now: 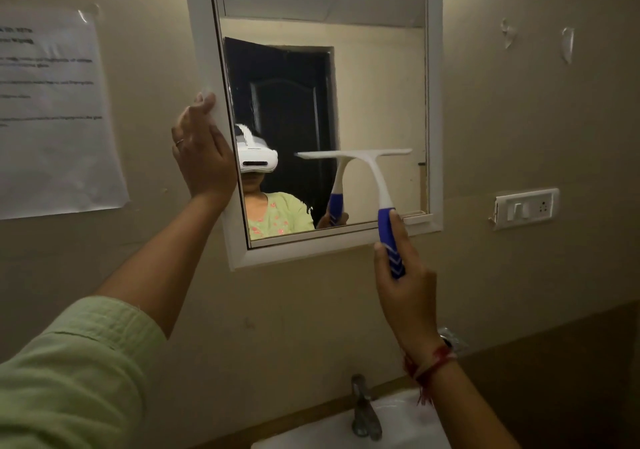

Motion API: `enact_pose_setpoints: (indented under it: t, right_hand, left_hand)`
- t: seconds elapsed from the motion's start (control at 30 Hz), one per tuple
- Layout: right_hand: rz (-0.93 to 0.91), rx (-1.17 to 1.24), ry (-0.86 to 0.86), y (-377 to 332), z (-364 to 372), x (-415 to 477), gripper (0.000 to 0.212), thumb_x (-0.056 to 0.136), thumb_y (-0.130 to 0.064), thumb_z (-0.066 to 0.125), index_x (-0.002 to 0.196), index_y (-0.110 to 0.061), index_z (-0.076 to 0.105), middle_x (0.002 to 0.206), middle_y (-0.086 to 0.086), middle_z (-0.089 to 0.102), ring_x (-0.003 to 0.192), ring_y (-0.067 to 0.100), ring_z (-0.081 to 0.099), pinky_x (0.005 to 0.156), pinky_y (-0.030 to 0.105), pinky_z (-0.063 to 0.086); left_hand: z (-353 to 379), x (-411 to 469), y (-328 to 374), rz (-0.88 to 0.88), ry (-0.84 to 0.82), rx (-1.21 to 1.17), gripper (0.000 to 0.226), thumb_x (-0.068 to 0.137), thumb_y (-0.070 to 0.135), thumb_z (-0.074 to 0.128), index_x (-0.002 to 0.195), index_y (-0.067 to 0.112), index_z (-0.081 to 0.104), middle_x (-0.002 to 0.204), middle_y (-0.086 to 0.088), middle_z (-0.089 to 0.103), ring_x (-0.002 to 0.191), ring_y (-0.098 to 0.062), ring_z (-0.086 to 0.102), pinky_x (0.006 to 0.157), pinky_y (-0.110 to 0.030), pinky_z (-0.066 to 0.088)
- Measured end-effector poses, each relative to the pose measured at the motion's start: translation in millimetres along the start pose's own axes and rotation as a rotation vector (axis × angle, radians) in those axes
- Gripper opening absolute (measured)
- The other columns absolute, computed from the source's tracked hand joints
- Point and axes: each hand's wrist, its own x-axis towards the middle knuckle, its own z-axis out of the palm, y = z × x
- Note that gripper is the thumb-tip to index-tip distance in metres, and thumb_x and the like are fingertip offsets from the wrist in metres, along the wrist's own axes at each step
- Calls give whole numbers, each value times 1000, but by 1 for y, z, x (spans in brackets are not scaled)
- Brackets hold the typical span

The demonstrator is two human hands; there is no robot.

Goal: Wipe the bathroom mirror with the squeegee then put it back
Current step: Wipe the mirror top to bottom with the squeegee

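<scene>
A white-framed bathroom mirror (pixel 434 102) hangs on the beige wall. My right hand (pixel 405 286) grips the blue handle of a white squeegee (pixel 375 171), whose blade lies flat and level against the lower right part of the glass. My left hand (pixel 202 152) rests on the mirror's left frame edge, fingers together and pressing the frame. The glass reflects a person wearing a white headset, a dark door and the squeegee.
A white sink (pixel 398 428) with a metal tap (pixel 363 410) sits below the mirror. A switch and socket plate (pixel 524 208) is on the wall at right. A printed paper notice (pixel 52 112) is taped at left.
</scene>
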Motion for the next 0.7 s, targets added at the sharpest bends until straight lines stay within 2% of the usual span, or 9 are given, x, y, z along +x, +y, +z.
enact_pose_setpoints:
  t: [0.13,0.3,0.4,0.47,0.57,0.7]
  right_hand:
    - [-1,-49,-28,8,-1,-23,54,90,-41,41,139,-36,20,80,-12,51,68,1,56,56,9,47]
    - [34,-113,-103,20,-3,-71,58,91,-54,34,142,-29,23,85,-4,53,64,7,54,56,25,54]
    - [46,-94,-72,9,-5,-50,56,90,-44,40,142,-30,24,80,-12,49,64,4,53,56,16,50]
    - [57,-79,-55,3,-6,-35,54,90,-37,42,141,-30,26,81,-10,49,65,1,52,55,12,46]
    - [93,-69,-54,3,-8,-39,55,89,-34,44,141,-30,27,83,-1,52,63,2,51,56,12,46]
    - [131,-106,-59,13,-12,-82,56,89,-40,45,140,-42,23,82,-3,54,64,5,52,59,16,48]
  left_hand:
    - [-1,0,2,-2,8,11,37,94,18,26,120,11,53,124,-4,59,115,-27,52,91,-28,36]
    - [-2,-1,4,-22,1,23,39,94,19,25,120,11,53,124,-5,59,115,-28,52,91,-29,37]
    - [-3,0,4,-14,5,24,39,93,18,25,119,10,53,123,-5,60,115,-27,52,92,-27,35]
    - [-3,0,6,-22,4,22,39,93,18,25,119,10,54,123,-3,60,115,-27,52,92,-24,33]
    - [-3,-1,5,-21,6,31,39,92,17,25,118,10,54,124,-1,59,114,-26,52,91,-25,34]
    - [-3,-2,5,-21,0,36,40,92,17,24,119,10,54,125,-1,59,115,-25,52,91,-24,34]
